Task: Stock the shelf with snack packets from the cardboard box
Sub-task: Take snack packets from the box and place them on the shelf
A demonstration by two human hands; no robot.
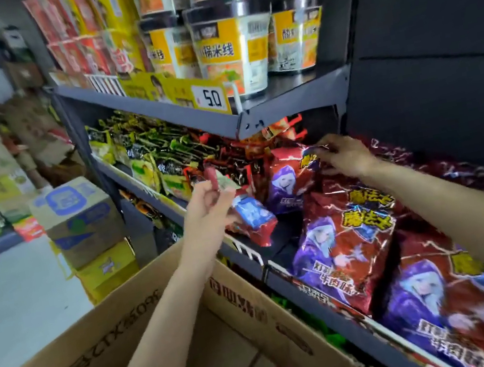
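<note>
Snack packets [347,248]; price tag [210,98] reads 5.0.

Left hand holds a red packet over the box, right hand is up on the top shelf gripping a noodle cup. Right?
Not quite. The head view shows the right hand on the middle shelf, fingers gripping the top of a red packet, below the noodle cups. The left hand does hold a red packet over the box.

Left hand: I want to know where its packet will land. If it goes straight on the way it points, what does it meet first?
Probably the upright red and purple packets the right hand steadies. The left hand, holding a packet, points up and right at them, though depth is unclear.
</note>
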